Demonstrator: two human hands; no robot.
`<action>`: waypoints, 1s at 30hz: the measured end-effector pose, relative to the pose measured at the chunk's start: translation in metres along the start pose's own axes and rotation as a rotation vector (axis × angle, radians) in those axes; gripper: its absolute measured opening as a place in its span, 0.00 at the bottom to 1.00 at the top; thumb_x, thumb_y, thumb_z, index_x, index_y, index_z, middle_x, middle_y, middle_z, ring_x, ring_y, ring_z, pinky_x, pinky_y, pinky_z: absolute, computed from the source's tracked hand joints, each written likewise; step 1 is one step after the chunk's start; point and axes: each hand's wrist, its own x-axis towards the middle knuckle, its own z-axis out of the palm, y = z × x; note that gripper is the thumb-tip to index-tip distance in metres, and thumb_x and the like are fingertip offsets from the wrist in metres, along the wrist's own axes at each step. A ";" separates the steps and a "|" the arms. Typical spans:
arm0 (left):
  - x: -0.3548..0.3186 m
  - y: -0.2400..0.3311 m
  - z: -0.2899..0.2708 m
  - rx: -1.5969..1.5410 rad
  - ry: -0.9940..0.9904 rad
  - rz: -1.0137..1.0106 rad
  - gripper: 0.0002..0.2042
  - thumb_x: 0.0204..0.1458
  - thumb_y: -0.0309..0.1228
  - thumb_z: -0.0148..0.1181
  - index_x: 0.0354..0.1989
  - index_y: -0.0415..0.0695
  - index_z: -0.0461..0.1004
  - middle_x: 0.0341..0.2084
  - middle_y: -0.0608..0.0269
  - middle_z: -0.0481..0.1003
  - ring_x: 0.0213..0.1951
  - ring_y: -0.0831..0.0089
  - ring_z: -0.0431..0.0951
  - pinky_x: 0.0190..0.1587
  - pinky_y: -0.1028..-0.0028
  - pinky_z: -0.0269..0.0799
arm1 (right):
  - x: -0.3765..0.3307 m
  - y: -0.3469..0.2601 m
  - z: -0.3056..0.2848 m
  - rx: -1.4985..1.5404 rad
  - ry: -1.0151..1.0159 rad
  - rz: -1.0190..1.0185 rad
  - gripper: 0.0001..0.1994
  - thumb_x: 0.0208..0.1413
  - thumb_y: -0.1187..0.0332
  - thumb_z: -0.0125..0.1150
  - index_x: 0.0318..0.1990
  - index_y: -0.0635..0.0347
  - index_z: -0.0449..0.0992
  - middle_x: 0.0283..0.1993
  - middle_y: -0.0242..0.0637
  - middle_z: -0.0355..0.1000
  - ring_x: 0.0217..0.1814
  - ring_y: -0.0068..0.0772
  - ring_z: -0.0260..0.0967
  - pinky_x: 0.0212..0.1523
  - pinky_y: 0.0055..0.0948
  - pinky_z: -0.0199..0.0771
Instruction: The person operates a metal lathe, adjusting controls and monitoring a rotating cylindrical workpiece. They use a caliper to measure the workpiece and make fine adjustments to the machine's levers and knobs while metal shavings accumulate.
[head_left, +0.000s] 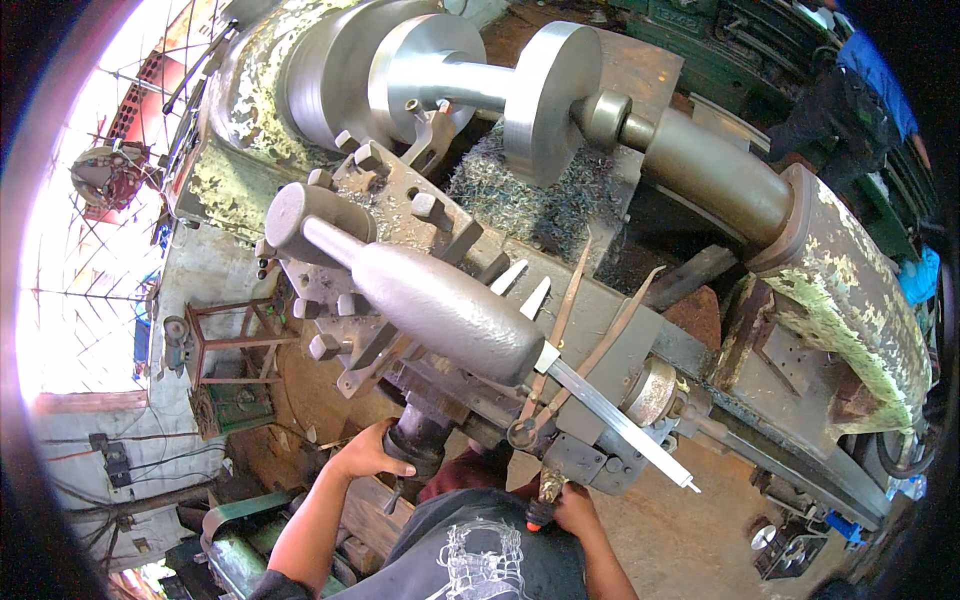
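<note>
My left hand [366, 454] is closed round a dark, round handle hub [418, 440] on the near side of a big lathe's carriage. Beside a grimy fitting with an orange tip [534, 526], my right hand [576, 508] is curled; its fingers are mostly hidden, and so is what they hold. Above both hands, a heavy grey mallet-shaped metal piece [445, 305] lies across the carriage. A silver vernier caliper [620, 420] sticks out from beneath it. A rusty pair of outside calipers [590, 365] rests alongside, legs spread.
A shiny crank-shaped workpiece [553, 95] is held between the chuck end and the tailstock [715, 180]. Metal shavings [530, 200] heap beneath it. Bolt heads [430, 206] stud the tool post. Another person [850, 110] stands at the far right. A wooden stand [235, 340] is at left.
</note>
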 end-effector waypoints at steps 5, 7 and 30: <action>-0.006 0.010 0.007 0.084 0.092 -0.070 0.48 0.25 0.42 0.79 0.59 0.30 0.65 0.50 0.46 0.75 0.53 0.59 0.75 0.61 0.66 0.65 | 0.052 0.018 0.064 0.067 0.030 -0.211 0.20 0.57 0.50 0.59 0.47 0.57 0.75 0.39 0.39 0.77 0.41 0.43 0.75 0.47 0.42 0.73; -0.007 0.012 0.011 0.131 0.138 -0.078 0.50 0.24 0.43 0.79 0.59 0.30 0.64 0.50 0.44 0.75 0.54 0.57 0.75 0.61 0.66 0.65 | 0.066 0.027 0.088 0.164 0.114 -0.346 0.21 0.56 0.49 0.59 0.45 0.57 0.75 0.39 0.39 0.76 0.40 0.41 0.74 0.46 0.40 0.73; 0.001 0.014 -0.017 0.123 -0.145 -0.093 0.51 0.31 0.45 0.79 0.63 0.30 0.60 0.55 0.42 0.71 0.58 0.57 0.72 0.62 0.65 0.63 | 0.107 0.052 0.065 0.434 -0.269 0.124 0.25 0.57 0.59 0.63 0.60 0.58 0.68 0.55 0.45 0.70 0.55 0.37 0.71 0.57 0.35 0.70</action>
